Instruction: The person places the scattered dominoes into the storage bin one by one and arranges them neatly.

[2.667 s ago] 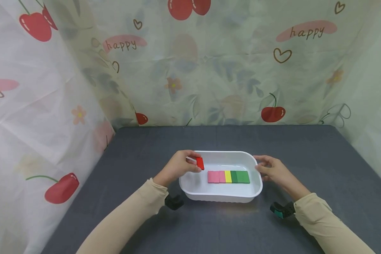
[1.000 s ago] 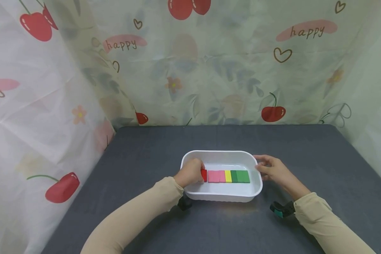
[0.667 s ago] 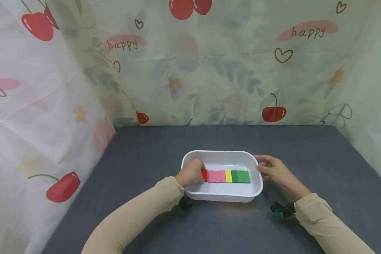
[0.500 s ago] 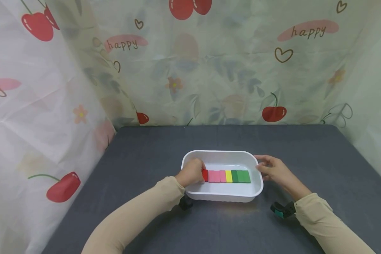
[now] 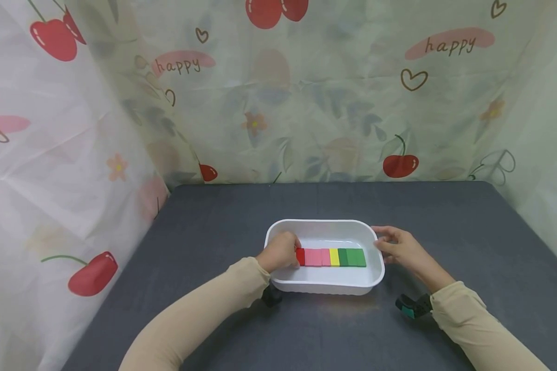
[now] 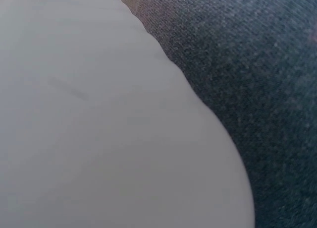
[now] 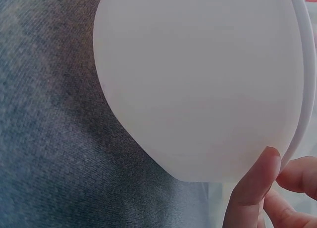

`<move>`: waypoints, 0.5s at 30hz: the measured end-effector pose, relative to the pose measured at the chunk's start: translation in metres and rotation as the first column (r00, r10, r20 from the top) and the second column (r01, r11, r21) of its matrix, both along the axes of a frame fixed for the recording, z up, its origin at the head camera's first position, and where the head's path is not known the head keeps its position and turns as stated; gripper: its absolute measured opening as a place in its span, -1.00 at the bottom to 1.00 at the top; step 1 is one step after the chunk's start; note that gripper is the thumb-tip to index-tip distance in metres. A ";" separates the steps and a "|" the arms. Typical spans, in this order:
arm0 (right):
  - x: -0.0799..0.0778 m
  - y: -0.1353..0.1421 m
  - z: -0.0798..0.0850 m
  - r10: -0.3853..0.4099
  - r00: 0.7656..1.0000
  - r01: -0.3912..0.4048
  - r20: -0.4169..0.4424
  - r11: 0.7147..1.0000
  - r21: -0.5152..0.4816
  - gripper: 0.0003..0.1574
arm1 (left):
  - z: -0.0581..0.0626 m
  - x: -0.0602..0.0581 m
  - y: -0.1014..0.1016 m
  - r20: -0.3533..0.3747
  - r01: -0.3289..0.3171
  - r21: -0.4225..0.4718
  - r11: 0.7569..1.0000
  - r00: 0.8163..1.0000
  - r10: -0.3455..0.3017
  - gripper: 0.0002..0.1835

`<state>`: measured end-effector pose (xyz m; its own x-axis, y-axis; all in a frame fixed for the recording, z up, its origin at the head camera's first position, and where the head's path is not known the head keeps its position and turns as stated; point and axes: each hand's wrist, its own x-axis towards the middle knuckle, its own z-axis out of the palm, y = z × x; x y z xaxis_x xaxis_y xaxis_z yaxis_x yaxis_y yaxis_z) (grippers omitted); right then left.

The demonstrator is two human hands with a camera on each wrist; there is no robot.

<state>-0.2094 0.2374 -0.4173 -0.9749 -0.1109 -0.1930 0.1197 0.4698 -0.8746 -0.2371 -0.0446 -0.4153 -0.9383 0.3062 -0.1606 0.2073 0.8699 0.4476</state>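
Observation:
A white plastic basin holds a row of flat coloured blocks. My left hand reaches in over its left side, pinching a red block that stands against the left end of the row. Rightward from it run pink blocks, a yellow block, a dark green block and a lighter green block. My right hand holds the basin's right rim, thumb and fingers pinching it in the right wrist view. Only the basin's outer wall fills the left wrist view, without the hand.
The basin stands on a dark grey table. Patterned curtains rise behind it and at both sides. A black wrist device sits at my right sleeve, and another is below my left wrist.
My left hand has lowered the red block from above the basin's left rim to the floor, then slid it slightly right up to the pink block. My right hand keeps its hold.

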 end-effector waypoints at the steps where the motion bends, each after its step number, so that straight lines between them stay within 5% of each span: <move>1: 0.000 0.000 0.000 0.000 1.000 0.000 0.000 1.000 0.001 -0.34 | 0.000 0.000 0.000 0.004 -0.002 0.000 1.000 1.000 0.002 -0.64; 15: 0.002 -0.001 0.003 0.010 1.000 -0.011 -0.022 1.000 -0.023 -0.34 | 0.003 0.000 -0.001 0.069 -0.019 0.063 0.998 0.997 0.015 -0.60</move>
